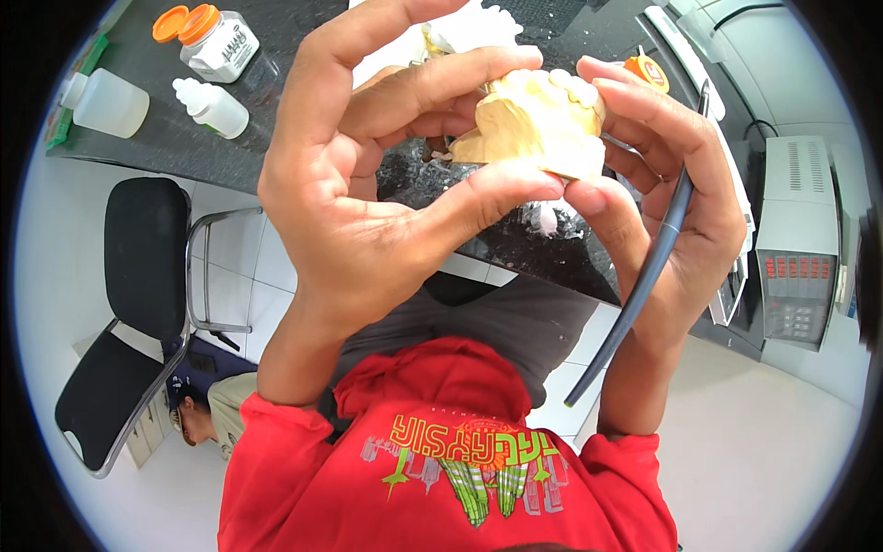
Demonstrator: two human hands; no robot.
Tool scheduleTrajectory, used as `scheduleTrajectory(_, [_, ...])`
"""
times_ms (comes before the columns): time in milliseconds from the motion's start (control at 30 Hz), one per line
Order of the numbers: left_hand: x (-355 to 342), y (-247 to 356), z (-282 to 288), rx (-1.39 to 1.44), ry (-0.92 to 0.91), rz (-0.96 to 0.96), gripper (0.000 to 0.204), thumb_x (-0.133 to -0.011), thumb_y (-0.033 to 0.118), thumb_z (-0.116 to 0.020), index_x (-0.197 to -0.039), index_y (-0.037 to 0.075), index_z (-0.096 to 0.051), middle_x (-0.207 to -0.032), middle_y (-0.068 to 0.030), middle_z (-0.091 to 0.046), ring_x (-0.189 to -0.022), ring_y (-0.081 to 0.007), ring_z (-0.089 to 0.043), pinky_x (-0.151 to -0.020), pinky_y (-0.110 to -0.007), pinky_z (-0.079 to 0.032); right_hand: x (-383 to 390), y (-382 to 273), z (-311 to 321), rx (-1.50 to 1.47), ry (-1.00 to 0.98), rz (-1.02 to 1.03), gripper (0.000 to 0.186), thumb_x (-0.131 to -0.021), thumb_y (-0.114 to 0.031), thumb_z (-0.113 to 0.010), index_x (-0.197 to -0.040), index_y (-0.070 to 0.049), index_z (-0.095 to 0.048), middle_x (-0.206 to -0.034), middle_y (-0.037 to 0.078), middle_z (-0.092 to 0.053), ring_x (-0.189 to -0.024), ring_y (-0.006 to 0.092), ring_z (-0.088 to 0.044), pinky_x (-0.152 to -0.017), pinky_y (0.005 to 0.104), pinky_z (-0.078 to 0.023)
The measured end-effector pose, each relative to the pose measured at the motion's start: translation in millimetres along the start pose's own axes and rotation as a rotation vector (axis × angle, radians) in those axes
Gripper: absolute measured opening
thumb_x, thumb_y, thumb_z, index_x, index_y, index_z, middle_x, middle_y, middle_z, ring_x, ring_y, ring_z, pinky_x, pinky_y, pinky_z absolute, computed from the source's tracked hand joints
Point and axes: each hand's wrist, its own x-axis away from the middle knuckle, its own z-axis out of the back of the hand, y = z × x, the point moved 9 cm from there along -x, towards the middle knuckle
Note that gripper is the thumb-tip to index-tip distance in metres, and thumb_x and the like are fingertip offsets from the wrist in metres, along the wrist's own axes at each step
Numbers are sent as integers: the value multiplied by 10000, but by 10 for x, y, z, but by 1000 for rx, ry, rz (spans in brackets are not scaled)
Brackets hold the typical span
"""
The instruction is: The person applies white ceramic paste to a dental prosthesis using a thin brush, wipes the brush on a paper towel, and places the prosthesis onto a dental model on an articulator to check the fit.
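Raised above the dark worktop is a yellowish plaster dental model (543,124) with a row of teeth along its top. My left hand (386,166) grips it from the left, thumb at the lower edge and index finger on the upper rim. From the other side my right hand (662,175) pinches it between thumb and fingers. A slim dark blue-grey pen-like tool (658,248) also rests in my right hand, between the fingers and across the palm. Its pointed tip is up and its blunt end hangs down. The fingers hide part of the model's back.
On the worktop (225,152) stand a jar with an orange lid (221,46), a dropper bottle (212,109) and a translucent bottle (108,103). White residue lies below the model. A black chair (147,258) is at left, near another person (207,414). A grey-white machine (798,244) stands at right.
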Motion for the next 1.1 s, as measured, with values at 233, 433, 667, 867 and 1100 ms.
scheduleTrajectory(233, [-29,10,-25,-30,-3,-17,796,-739,122,-855,-1357,-51,-384,-1102,-238,-668,-1044,-254,-667,-895,-329,-546,32,74,25,-54,29,-69,559,-814,-238,-810,-1197,83,-559,-1242,269,-596,-1105,261,-645,-892,339,-567])
scheduleTrajectory(433, [-40,29,-42,-73,-14,-32,822,-728,129,-861,-1364,-57,-376,-1096,-240,-673,-1039,-256,-670,-884,-327,-549,32,89,36,-47,41,-89,601,-817,-301,-805,-1204,83,-551,-1245,270,-593,-1091,253,-649,-885,330,-567])
scheduleTrajectory(667, [-35,81,-49,-195,-41,-63,852,-715,136,-868,-1373,-65,-366,-1090,-242,-679,-1032,-258,-674,-872,-325,-554,28,97,30,-51,58,-106,630,-812,-338,-806,-1203,83,-549,-1244,278,-592,-1081,252,-653,-882,328,-565])
scheduleTrajectory(867, [-29,118,-62,-319,-73,-104,878,-703,142,-875,-1380,-72,-358,-1085,-244,-684,-1027,-260,-678,-861,-323,-557,22,91,27,-46,61,-105,639,-804,-350,-810,-1198,83,-553,-1239,277,-596,-1072,254,-657,-875,331,-570])
scheduleTrajectory(1100, [-11,163,-109,-449,-106,-157,908,-690,150,-882,-1389,-79,-349,-1078,-246,-690,-1020,-262,-682,-849,-321,-562,16,63,26,-61,58,-106,568,-879,-435,-704,-1116,71,-598,-1168,253,-641,-1006,251,-681,-838,329,-575])
